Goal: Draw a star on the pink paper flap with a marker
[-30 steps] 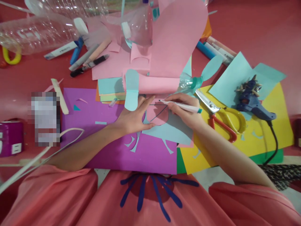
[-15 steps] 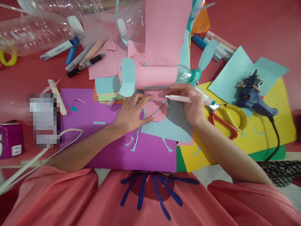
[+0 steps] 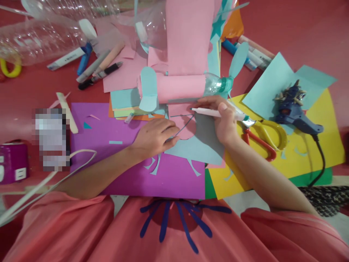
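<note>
**Inspector:** Start at the left. What lies there?

**Assistant:** A clear plastic bottle [image 3: 35,36] lies on its side at the far edge of the red table [image 3: 300,25]. Loose markers [image 3: 95,69] lie just this side of it. A purple sheet [image 3: 109,142] lies in front of the person. No hand touches any of these.

**Inspector:** The left hand?

**Assistant:** The left hand [image 3: 155,136] grips nothing. It lies palm down with the fingers loosely bent, and the fingertips press the left edge of the pink cut-out [image 3: 188,131].

**Inspector:** Where is that cut-out?

**Assistant:** It lies between the two hands, flat on a pale blue sheet [image 3: 199,149], just in front of the pink-wrapped bottle [image 3: 180,87]. It carries two dark lines, one level and one slanting down toward the left hand.

**Inspector:** And the pen?

**Assistant:** The white pen [image 3: 205,111] lies nearly level, its long axis running left to right. Its tip points left, at the cut-out's upper right, where the lines meet. The right hand [image 3: 226,125] is closed round the barrel, thumb on top. The cut-out lies left of that hand and slightly nearer the person.

**Inspector:** Obstructions?

**Assistant:** The wrapped bottle sits close behind the tip; I cannot tell whether they touch. Scissors [image 3: 257,144] lie just beside the right wrist. A glue gun [image 3: 294,112] rests on the yellow sheet [image 3: 321,149], well apart.
</note>
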Action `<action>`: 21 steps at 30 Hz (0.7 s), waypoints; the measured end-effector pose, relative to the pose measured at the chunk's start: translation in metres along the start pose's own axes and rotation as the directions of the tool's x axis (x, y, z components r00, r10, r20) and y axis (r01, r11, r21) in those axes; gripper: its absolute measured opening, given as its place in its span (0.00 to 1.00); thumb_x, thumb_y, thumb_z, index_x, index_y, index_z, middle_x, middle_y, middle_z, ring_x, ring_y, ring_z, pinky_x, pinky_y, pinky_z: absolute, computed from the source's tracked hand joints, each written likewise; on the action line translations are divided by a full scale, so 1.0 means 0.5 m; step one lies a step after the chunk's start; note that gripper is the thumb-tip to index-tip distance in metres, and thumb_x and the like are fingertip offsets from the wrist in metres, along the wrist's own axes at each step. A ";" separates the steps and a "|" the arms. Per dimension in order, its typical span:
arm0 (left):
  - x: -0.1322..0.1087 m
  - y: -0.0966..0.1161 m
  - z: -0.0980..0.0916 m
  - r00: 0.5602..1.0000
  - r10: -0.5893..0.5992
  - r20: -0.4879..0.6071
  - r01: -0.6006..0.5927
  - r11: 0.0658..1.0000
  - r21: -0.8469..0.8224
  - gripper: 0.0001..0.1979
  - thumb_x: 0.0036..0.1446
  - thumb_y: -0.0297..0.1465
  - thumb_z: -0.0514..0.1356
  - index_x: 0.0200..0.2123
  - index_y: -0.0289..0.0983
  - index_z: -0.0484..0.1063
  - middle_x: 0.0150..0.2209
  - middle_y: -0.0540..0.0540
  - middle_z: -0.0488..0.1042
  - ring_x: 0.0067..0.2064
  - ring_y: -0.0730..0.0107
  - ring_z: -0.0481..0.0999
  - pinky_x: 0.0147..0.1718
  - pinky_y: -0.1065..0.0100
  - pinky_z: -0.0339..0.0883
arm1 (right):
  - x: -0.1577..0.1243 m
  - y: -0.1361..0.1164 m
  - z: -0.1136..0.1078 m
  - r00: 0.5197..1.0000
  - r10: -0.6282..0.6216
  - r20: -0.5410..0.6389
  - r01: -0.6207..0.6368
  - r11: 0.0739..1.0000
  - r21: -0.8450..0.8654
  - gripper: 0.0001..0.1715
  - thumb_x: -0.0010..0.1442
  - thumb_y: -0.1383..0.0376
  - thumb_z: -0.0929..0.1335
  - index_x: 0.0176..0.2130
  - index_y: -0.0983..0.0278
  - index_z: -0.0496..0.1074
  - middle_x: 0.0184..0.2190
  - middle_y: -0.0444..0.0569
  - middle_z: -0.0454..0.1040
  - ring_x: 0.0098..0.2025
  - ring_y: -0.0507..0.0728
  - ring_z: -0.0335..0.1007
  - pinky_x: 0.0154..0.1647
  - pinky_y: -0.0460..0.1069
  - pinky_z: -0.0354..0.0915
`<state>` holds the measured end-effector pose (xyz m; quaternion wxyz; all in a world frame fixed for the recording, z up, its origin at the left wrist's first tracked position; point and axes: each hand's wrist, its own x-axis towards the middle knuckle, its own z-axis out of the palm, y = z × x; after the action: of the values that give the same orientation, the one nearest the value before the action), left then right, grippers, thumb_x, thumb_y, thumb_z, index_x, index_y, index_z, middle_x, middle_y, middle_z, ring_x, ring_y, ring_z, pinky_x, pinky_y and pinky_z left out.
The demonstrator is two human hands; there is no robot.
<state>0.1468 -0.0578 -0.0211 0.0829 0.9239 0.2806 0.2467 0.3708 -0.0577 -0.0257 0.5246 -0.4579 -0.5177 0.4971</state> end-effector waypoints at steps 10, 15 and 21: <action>-0.008 -0.005 -0.001 1.000 -0.001 -0.029 0.000 0.999 -0.039 0.10 0.66 0.25 0.53 0.40 0.37 0.75 0.40 0.48 0.82 0.39 0.71 0.82 0.33 0.71 0.72 | -0.001 -0.013 0.001 0.996 -0.048 0.078 0.061 0.982 -0.177 0.19 0.61 0.46 0.67 0.35 0.59 0.72 0.23 0.42 0.69 0.23 0.51 0.62 0.22 0.48 0.60; -0.011 -0.010 0.002 0.994 -0.070 0.084 0.075 0.996 -0.054 0.13 0.64 0.23 0.52 0.42 0.37 0.75 0.41 0.45 0.81 0.41 0.68 0.81 0.36 0.68 0.73 | -0.003 -0.017 0.003 0.992 -0.035 0.123 0.070 0.955 -0.290 0.10 0.61 0.55 0.68 0.37 0.58 0.70 0.27 0.43 0.73 0.27 0.52 0.70 0.27 0.49 0.65; -0.005 -0.005 -0.003 0.996 -0.058 0.068 0.061 0.997 -0.041 0.14 0.61 0.21 0.50 0.39 0.36 0.75 0.38 0.46 0.81 0.40 0.66 0.81 0.35 0.66 0.72 | -0.004 -0.018 0.001 0.994 -0.040 0.104 0.073 0.939 -0.336 0.04 0.60 0.61 0.67 0.37 0.59 0.71 0.26 0.43 0.73 0.27 0.52 0.70 0.27 0.49 0.64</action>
<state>0.1430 -0.0570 -0.0214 0.1193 0.9208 0.2998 0.2192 0.3707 -0.0606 -0.0170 0.4263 -0.5020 -0.6332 0.4066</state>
